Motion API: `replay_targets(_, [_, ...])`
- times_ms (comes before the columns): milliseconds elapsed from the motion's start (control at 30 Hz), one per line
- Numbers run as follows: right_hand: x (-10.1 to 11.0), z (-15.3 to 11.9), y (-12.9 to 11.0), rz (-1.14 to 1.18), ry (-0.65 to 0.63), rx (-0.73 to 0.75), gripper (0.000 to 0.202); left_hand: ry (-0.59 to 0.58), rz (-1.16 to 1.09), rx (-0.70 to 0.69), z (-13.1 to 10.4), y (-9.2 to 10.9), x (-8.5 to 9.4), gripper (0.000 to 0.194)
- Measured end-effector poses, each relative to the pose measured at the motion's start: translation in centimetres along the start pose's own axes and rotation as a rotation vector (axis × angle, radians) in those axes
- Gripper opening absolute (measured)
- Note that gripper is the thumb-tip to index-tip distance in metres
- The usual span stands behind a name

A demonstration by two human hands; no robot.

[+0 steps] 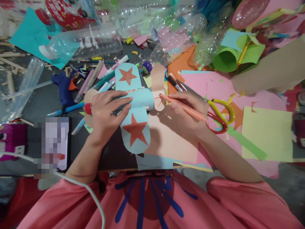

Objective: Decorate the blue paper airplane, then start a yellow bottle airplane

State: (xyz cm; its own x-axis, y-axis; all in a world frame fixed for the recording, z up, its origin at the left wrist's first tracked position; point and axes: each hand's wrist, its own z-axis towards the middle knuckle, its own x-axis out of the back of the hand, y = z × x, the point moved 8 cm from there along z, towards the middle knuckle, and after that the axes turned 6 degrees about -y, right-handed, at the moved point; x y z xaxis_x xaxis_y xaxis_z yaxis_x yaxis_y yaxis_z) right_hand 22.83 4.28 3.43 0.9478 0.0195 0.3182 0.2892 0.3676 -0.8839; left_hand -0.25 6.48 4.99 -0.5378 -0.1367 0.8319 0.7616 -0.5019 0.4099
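A light-blue paper airplane lies across the middle, with a red star on each rounded wing. Its tail pieces are peach paper, and the lower one bears thin red lines. My left hand rests on the body at the bottle-cap end, fingers wrapped over it. Between the fingers and thumb of my right hand is an orange marker, its tip touching the lower tail piece.
Yellow and red-handled scissors lie right of my right hand. A blue glue gun, markers and a phone are at the left. Plastic bottles spread along the back; coloured paper covers the right side.
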Motion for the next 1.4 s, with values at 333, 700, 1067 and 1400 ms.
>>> replay_targets(333, [-0.1,0.5,-0.3,-0.039,-0.016,0.011,0.016,0.028,0.005,-0.046,0.0,0.5,0.2,0.011])
replay_targets(700, [-0.1,0.5,-0.7,-0.039,-0.015,0.026,0.015,-0.008,-0.013,-0.007,0.0,0.2,0.0,0.012])
replay_targets(1067, [-0.1,0.4,-1.9,-0.109,-0.052,0.068,0.015,-0.006,0.000,-0.012,0.1,0.2,0.0,0.013])
replay_targets(1400, [-0.3,0.4,-2.6,-0.141,-0.143,0.126,0.017,-0.028,0.003,0.022,0.1,0.1,-0.2,0.015])
